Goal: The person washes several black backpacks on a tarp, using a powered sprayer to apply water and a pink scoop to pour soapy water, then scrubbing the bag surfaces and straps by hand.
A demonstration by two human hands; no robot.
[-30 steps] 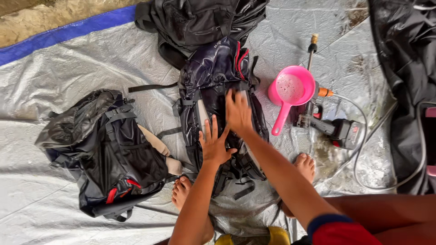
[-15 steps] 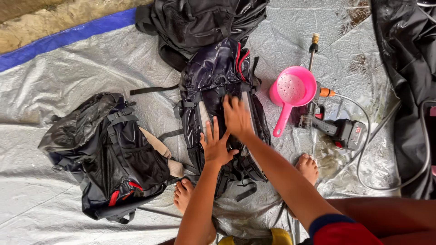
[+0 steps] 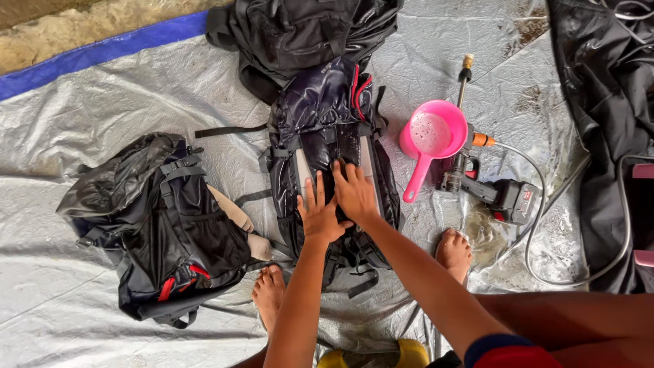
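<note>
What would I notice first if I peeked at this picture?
Two bare hands, the left hand and right hand, press flat on a wet dark backpack in the middle of a silver tarp. A bright pink scoop lies just right of it.

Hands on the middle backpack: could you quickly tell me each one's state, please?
Left hand: open, flat on the middle backpack.
Right hand: open, pressing it, holding nothing.

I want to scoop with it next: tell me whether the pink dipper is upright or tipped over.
Upright. The pink dipper sits on the grey tarp with its bowl opening facing up, handle lying toward the person, right of the backpack.
</note>
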